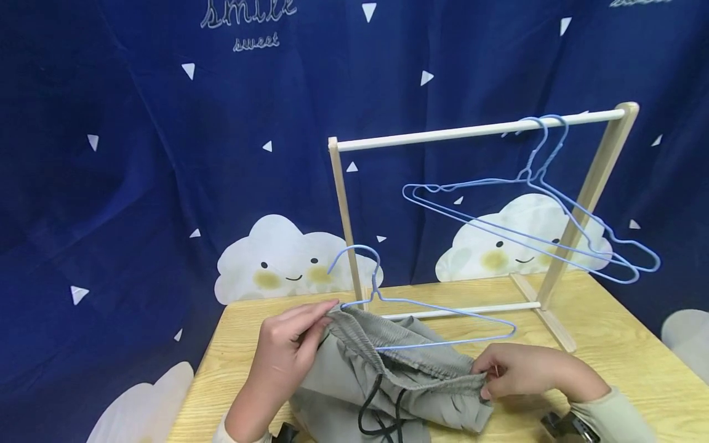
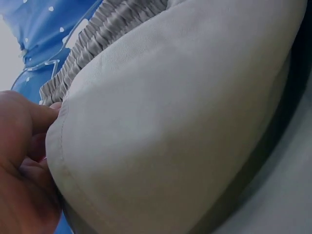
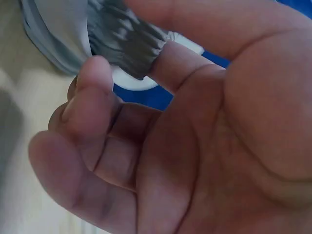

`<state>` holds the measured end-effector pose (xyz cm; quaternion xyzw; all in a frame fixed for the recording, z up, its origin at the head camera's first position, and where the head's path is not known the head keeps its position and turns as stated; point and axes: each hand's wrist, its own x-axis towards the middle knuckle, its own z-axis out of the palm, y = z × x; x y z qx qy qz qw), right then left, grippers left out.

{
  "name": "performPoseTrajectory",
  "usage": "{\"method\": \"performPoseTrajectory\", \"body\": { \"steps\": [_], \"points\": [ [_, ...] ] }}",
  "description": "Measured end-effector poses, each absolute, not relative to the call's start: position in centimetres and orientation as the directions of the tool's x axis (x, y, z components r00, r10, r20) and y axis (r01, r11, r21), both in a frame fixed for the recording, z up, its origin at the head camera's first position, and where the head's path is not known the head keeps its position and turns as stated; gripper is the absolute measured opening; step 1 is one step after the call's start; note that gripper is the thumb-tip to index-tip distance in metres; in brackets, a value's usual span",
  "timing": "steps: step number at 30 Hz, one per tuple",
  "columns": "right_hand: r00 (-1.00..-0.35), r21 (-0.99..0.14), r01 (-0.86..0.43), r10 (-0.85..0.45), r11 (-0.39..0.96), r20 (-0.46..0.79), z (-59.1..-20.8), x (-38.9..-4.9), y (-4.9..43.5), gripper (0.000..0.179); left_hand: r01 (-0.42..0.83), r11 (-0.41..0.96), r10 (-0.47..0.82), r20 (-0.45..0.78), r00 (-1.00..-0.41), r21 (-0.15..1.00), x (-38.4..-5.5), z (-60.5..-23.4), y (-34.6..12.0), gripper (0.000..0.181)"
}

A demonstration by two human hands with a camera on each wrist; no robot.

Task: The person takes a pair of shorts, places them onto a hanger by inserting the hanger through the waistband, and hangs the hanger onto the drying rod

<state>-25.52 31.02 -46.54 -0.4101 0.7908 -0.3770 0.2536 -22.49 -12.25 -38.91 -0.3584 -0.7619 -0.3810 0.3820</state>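
Observation:
Grey drawstring pants (image 1: 338, 375) with an elastic waistband and a black cord (image 1: 365, 409) are held up between both hands over the table. My left hand (image 1: 288, 344) pinches the waistband at its left end, close to the hanger's left shoulder. With thumb and forefinger, my right hand (image 1: 523, 369) pinches the waistband's right end; its other fingers curl loosely in the right wrist view. A blue wire hanger (image 1: 448, 307) has its left part inside the waist opening, hidden by cloth. Its right shoulder sticks out above the waistband, and its hook points up and left.
Behind stands a wooden rack (image 1: 587, 197) with a white top rail (image 1: 443, 136). Two more blue hangers (image 1: 532, 178) hang near its right end. The wooden table (image 1: 249, 326) reaches back to a dark blue curtain (image 1: 138, 184) with white clouds.

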Motion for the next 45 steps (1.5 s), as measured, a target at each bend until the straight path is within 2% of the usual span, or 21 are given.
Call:
{"method": "performPoseTrajectory", "body": {
  "steps": [5, 11, 14, 18, 26, 33, 39, 45],
  "points": [
    [-0.572, -0.802, -0.464, -0.818, 0.376, -0.053, -45.5, -25.7, 33.3, 0.029, 0.841, 0.449, 0.263, 0.854, -0.449, 0.304, -22.8, -39.0, -12.3, 0.035],
    [-0.628, -0.794, -0.487, -0.778, 0.365, 0.027, -44.0, -25.7, 34.6, 0.029, 0.838, 0.465, 0.276, 0.852, -0.445, 0.287, -23.1, -39.2, -12.8, 0.036],
    [-0.672, -0.742, -0.548, -0.731, 0.386, 0.117, -43.3, -25.6, 34.8, 0.032, 0.834, 0.469, 0.271, 0.851, -0.450, 0.292, -23.3, -39.2, -13.2, 0.036],
    [-0.699, -0.672, -0.614, -0.681, 0.413, 0.219, -42.4, -25.2, 35.2, 0.035, 0.827, 0.478, 0.264, 0.849, -0.457, 0.296, -23.5, -39.2, -13.6, 0.036],
    [-0.750, -0.558, -0.654, -0.539, 0.512, 0.384, -40.8, -24.1, 34.9, 0.041, 0.811, 0.492, 0.272, 0.829, -0.488, 0.316, -23.7, -39.1, -14.1, 0.034],
    [-0.762, -0.528, -0.647, -0.486, 0.550, 0.428, -40.2, -23.0, 32.9, 0.036, 0.801, 0.502, 0.282, 0.815, -0.507, 0.324, -23.6, -39.0, -14.7, 0.037],
    [-0.745, -0.498, -0.663, -0.424, 0.559, 0.515, -40.2, -22.2, 30.2, 0.044, 0.808, 0.484, 0.291, 0.809, -0.511, 0.336, -23.6, -38.9, -14.6, 0.037],
    [-0.717, -0.528, -0.693, -0.387, 0.491, 0.580, -41.4, -22.1, 27.4, 0.038, 0.813, 0.462, 0.305, 0.797, -0.521, 0.355, -23.2, -39.0, -13.9, 0.033]
  ]
}}
